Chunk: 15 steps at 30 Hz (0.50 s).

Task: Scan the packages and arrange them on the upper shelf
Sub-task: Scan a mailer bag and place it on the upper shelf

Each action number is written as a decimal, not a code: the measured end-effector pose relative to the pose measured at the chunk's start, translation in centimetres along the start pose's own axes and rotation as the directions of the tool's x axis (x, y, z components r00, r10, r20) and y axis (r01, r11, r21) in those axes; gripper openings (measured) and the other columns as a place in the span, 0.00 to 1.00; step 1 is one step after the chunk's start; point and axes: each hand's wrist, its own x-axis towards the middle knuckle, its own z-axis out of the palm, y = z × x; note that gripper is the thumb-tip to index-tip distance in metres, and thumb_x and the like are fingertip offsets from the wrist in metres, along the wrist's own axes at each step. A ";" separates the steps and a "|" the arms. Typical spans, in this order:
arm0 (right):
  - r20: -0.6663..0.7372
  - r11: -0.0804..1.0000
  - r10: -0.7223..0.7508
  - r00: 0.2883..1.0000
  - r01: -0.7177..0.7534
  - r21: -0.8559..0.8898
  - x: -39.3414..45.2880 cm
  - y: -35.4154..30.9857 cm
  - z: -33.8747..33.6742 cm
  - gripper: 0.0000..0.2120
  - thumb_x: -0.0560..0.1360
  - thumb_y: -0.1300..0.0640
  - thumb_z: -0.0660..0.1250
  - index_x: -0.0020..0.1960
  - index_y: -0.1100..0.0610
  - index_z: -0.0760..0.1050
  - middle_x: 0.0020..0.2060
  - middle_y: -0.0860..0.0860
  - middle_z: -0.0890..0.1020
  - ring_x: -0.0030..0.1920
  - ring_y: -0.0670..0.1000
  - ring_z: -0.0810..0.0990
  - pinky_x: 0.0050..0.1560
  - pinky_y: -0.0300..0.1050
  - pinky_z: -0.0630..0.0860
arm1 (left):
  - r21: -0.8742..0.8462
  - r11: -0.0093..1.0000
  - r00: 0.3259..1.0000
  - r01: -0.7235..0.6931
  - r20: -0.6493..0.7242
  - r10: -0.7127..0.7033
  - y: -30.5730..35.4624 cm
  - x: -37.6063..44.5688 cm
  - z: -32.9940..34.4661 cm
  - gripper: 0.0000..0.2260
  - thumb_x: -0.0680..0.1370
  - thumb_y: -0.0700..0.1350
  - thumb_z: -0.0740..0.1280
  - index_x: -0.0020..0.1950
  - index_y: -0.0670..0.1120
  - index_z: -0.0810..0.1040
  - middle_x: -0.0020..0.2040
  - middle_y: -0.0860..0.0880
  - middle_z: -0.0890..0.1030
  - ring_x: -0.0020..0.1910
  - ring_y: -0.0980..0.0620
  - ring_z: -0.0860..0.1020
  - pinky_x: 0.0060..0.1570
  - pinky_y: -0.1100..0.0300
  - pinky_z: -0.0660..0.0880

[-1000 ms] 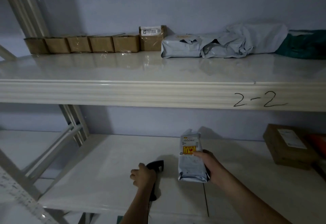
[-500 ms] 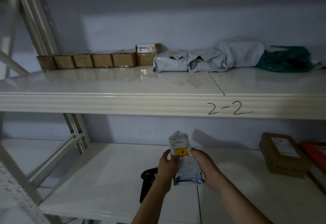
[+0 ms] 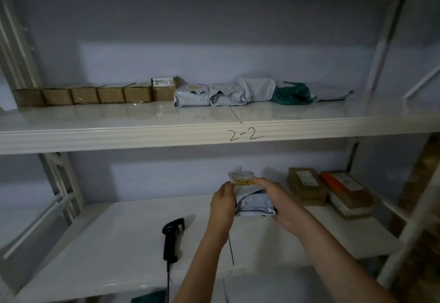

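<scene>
Between both sets of fingers: grey poly mailer [image 3: 256, 203], clear of the lower shelf [image 3: 119, 243].
Left hand [image 3: 223, 201] and right hand [image 3: 277, 199] both grasp the mailer, fingertips beside its yellow label [image 3: 243, 182]. Keep it level and lift past the shelf lip marked 2-2 [image 3: 246, 134] onto the upper shelf [image 3: 333, 112]; its bare front surface looks usable. Barcode scanner [image 3: 172, 238] lies left of the fingers, 3 parcels at right.
</scene>
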 end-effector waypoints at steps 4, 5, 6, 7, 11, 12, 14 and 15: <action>-0.085 0.992 -0.103 0.991 0.096 -0.087 -4.2 -3.4 -2.5 0.10 0.78 0.56 0.66 0.50 0.62 0.83 0.44 0.58 0.87 0.46 0.58 0.86 0.53 0.50 0.80 | 0.082 0.991 0.994 -0.106 0.041 0.103 2.4 -1.9 3.2 0.21 0.69 0.62 0.53 0.47 0.52 0.79 0.54 0.44 0.81 0.57 0.41 0.77 0.63 0.41 0.71; -0.111 0.989 -0.125 0.986 0.115 -0.096 -4.9 -4.1 -3.3 0.09 0.78 0.57 0.66 0.49 0.62 0.82 0.44 0.58 0.87 0.46 0.58 0.86 0.53 0.50 0.80 | 0.106 0.987 0.992 -0.118 0.065 0.112 3.3 -2.4 4.1 0.21 0.69 0.61 0.53 0.48 0.50 0.78 0.55 0.43 0.81 0.58 0.41 0.76 0.63 0.41 0.71; -0.135 0.985 -0.146 0.980 0.132 -0.110 -5.8 -4.9 -4.0 0.09 0.78 0.57 0.66 0.47 0.62 0.82 0.44 0.58 0.87 0.44 0.57 0.85 0.50 0.48 0.80 | 0.138 0.981 0.989 -0.133 0.084 0.122 4.4 -3.3 4.9 0.21 0.69 0.59 0.54 0.49 0.48 0.78 0.55 0.42 0.80 0.58 0.40 0.76 0.63 0.41 0.71; -0.152 0.981 -0.169 0.974 0.151 -0.125 -6.5 -5.5 -4.8 0.09 0.79 0.58 0.65 0.44 0.61 0.81 0.41 0.57 0.86 0.40 0.55 0.84 0.43 0.43 0.79 | 0.165 0.974 0.985 -0.157 0.094 0.143 5.3 -4.1 5.7 0.23 0.68 0.59 0.53 0.50 0.47 0.77 0.56 0.41 0.79 0.58 0.39 0.76 0.63 0.40 0.72; -0.170 0.944 -0.257 0.951 0.209 -0.256 -9.2 -8.1 -8.3 0.11 0.79 0.61 0.64 0.38 0.55 0.79 0.36 0.55 0.83 0.36 0.53 0.81 0.37 0.40 0.74 | 0.213 0.950 0.970 -0.230 0.130 0.206 8.0 -7.6 8.7 0.29 0.63 0.63 0.52 0.56 0.53 0.77 0.59 0.44 0.77 0.58 0.42 0.76 0.62 0.42 0.73; -0.159 0.930 -0.275 0.948 0.221 -0.292 -9.9 -8.7 -9.4 0.11 0.78 0.61 0.63 0.39 0.55 0.80 0.37 0.56 0.84 0.38 0.54 0.82 0.41 0.42 0.75 | 0.218 0.946 0.968 -0.238 0.136 0.212 8.8 -8.9 9.5 0.29 0.63 0.64 0.53 0.58 0.54 0.77 0.60 0.45 0.77 0.58 0.43 0.76 0.62 0.42 0.73; -0.137 0.910 -0.304 0.943 0.245 -0.333 -11.4 -9.6 -11.6 0.11 0.78 0.61 0.62 0.41 0.54 0.81 0.39 0.55 0.85 0.40 0.54 0.83 0.43 0.43 0.76 | 0.214 0.943 0.964 -0.253 0.137 0.228 10.4 -11.5 11.3 0.29 0.63 0.63 0.54 0.58 0.54 0.77 0.60 0.45 0.77 0.58 0.43 0.76 0.62 0.43 0.74; -0.128 0.903 -0.318 0.939 0.259 -0.342 -12.1 -10.1 -12.8 0.11 0.78 0.61 0.62 0.42 0.53 0.81 0.39 0.53 0.85 0.40 0.53 0.83 0.44 0.43 0.76 | 0.221 0.935 0.957 -0.278 0.143 0.251 10.9 -12.5 12.3 0.27 0.65 0.62 0.55 0.57 0.54 0.77 0.60 0.45 0.77 0.58 0.43 0.76 0.61 0.44 0.74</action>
